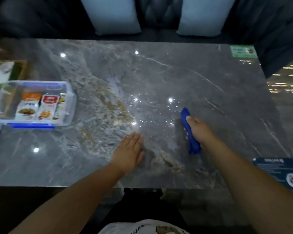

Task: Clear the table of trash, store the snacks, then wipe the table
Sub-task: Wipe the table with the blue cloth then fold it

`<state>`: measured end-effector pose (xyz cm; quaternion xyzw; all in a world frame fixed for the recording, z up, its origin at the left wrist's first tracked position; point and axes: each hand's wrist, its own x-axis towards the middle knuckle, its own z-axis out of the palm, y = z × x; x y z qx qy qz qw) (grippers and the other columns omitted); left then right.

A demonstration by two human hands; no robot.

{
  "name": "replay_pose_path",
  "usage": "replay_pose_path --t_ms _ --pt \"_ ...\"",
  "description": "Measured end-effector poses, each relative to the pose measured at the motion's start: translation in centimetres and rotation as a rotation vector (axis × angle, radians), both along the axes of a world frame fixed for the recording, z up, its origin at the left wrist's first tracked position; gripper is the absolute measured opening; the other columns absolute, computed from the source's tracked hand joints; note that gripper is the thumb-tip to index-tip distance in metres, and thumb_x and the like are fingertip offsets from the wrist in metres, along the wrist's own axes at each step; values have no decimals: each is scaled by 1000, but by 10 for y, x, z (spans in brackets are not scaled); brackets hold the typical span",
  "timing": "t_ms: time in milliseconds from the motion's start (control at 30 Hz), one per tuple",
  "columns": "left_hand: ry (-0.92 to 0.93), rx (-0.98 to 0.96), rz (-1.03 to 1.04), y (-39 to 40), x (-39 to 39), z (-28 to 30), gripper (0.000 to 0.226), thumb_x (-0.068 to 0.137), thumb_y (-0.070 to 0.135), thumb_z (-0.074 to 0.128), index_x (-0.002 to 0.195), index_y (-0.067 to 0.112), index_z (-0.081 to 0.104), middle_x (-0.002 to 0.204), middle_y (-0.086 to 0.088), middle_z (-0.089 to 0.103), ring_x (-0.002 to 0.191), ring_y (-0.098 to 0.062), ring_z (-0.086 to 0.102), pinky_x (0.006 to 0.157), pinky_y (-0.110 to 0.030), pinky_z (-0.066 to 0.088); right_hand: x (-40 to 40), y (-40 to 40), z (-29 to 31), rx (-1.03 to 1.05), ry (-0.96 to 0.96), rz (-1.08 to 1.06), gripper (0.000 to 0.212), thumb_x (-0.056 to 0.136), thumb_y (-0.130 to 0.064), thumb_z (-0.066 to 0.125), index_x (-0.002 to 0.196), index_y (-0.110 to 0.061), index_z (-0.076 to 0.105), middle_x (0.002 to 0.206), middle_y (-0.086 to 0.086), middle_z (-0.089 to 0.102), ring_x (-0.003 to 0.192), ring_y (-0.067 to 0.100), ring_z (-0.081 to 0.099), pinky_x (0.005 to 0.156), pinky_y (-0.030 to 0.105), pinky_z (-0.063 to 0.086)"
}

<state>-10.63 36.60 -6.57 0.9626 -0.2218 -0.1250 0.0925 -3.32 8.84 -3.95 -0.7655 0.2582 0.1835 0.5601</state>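
A grey marble table fills the view. My right hand presses a bunched blue cloth onto the table right of centre, fingers wrapped around it. My left hand lies flat on the tabletop near the front edge, fingers together, holding nothing. A clear plastic box with blue clips stands at the left and holds several snack packets upright. Small wet droplets glisten on the marble between the box and the cloth.
A green sticker marks the far right corner, and a dark blue card sits at the near right corner. A tissue holder stands behind the box. Two pale cushions rest on the dark sofa beyond.
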Motion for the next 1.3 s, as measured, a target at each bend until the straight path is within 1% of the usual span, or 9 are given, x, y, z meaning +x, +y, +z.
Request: replay_pose_path --t_ms 133,200,267,467,767,933,1100,1200,1300 --pt "87 26 363 81 -11 -10 65 96 48 23 150 12 26 159 -7 21 147 -22 12 119 -36 2 43 70 5 -30 -28 197 40 89 -49 53 89 -9 57 72 12 59 54 24 55 61 36 47" --pt "70 8 547 119 -20 -12 75 88 51 17 147 8 34 156 -12 26 146 -26 16 118 -39 6 63 103 5 -71 -50 302 44 87 -50 52 88 -7 57 70 11 59 54 24 56 62 37 48" --pt "46 18 694 152 -27 -16 71 87 46 25 144 6 38 155 -14 29 145 -29 19 118 -44 11 85 135 5 -179 -72 416 38 88 -52 49 80 -16 56 67 6 60 53 21 58 58 32 45" --pt "18 90 958 215 -21 -35 62 98 41 33 150 8 23 159 -14 17 147 -30 9 119 -46 5 146 215 2 -437 -272 611 30 93 -46 44 82 -18 51 78 7 59 72 28 55 67 31 36" --pt "-42 98 1020 225 -15 -51 69 97 53 18 151 10 17 160 -12 13 148 -25 1 119 -43 0 210 284 -5 -671 -496 727 36 97 -44 40 113 -16 55 94 8 60 76 23 48 67 33 34" --pt "-74 95 1020 224 -15 -54 68 95 50 26 149 9 24 158 -14 22 147 -27 8 119 -44 3 239 323 -15 -838 -645 865 46 98 -42 38 134 -12 44 124 21 57 104 40 56 79 41 43" --pt "-87 123 1023 224 -15 -56 67 95 49 28 149 9 24 158 -13 22 148 -25 7 119 -43 2 262 351 -39 -932 -639 950 51 97 -44 39 140 -17 38 134 22 45 113 43 49 86 47 44" --pt "-102 126 1023 224 -14 -57 67 94 47 31 148 8 27 157 -14 23 147 -26 9 119 -43 3 267 356 -56 -987 -688 1079 55 98 -42 38 144 -13 34 143 21 37 128 43 37 104 49 34" --pt "-105 128 1021 223 -15 -57 67 94 47 33 147 7 28 156 -15 24 147 -27 11 119 -44 4 273 354 -66 -1017 -651 1177 59 100 -44 25 152 -19 12 161 8 7 147 34 9 116 53 14"
